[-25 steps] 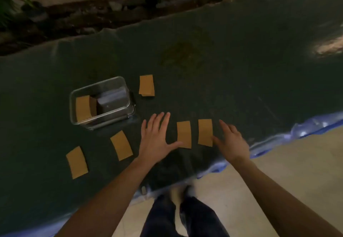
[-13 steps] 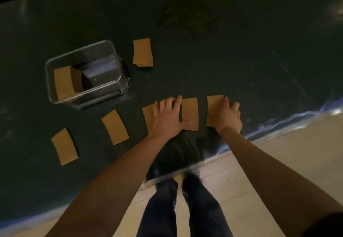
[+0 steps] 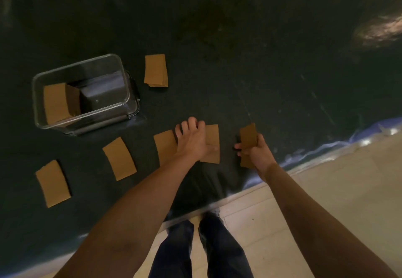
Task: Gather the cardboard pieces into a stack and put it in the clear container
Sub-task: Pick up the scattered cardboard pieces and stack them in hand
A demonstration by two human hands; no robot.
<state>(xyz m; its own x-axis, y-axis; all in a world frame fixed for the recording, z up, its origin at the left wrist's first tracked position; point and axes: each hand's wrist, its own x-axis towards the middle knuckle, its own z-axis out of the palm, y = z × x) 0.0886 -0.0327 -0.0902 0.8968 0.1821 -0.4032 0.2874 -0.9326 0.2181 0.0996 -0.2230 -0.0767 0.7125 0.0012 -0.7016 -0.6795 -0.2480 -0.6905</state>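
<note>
Several brown cardboard pieces lie on a dark table cover. My right hand (image 3: 255, 151) grips one piece (image 3: 248, 135), tilted up off the surface. My left hand (image 3: 192, 140) rests flat across two pieces: one (image 3: 164, 147) to its left and one (image 3: 212, 145) under its thumb side. Loose pieces lie at the left (image 3: 119, 158) and far left (image 3: 53, 183). A small pile (image 3: 155, 70) sits beyond, right of the clear container (image 3: 128, 95). Inside the container, a cardboard stack (image 3: 55, 101) leans at its left end.
The dark table cover (image 3: 261, 71) spreads far back and right. Its front edge (image 3: 315, 149) runs diagonally by my right hand, with pale floor tiles (image 3: 326, 190) below. My legs (image 3: 202, 249) stand at the edge. A bright reflection (image 3: 382, 29) shows at the far right.
My right hand has closed around the rightmost cardboard piece and lifted its far end off the table. My left hand stays pressed on the middle pieces. The camera shifted slightly.
</note>
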